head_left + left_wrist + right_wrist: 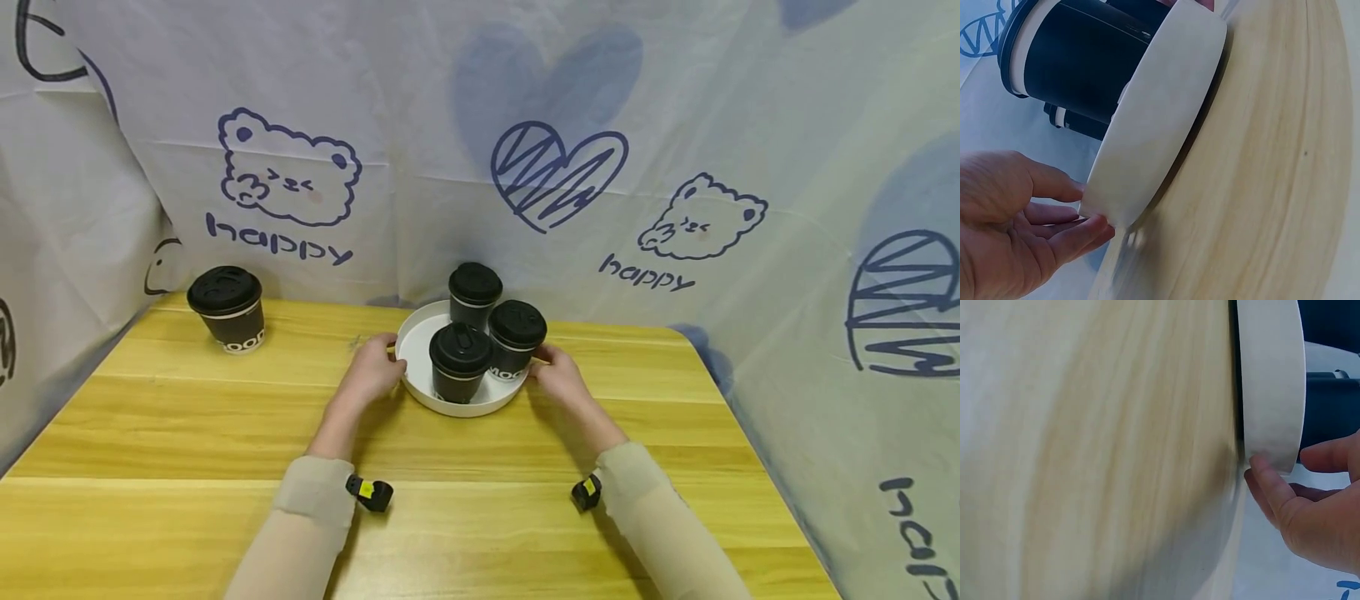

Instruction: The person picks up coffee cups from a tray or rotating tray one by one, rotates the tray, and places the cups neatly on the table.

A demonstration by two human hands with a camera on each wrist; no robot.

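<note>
A round white tray (415,350) with a low wall carries three black lidded paper cups: one at the back (472,292), one at the right (516,333) and one in front (460,367). My left hand (372,371) grips the tray's left side, thumb over the rim and fingers beneath. On the opposite side my right hand (562,377) pinches the wall, its thumb at the rim by the right cup. In the left wrist view a dark shadow line runs under the tray wall (1160,112), close over the table. All three cups stand upright.
Another black lidded cup (228,312) stands at the back left of the wooden table (465,517). A white cloth (427,125) printed with hearts and bears hangs right behind the table and along its sides.
</note>
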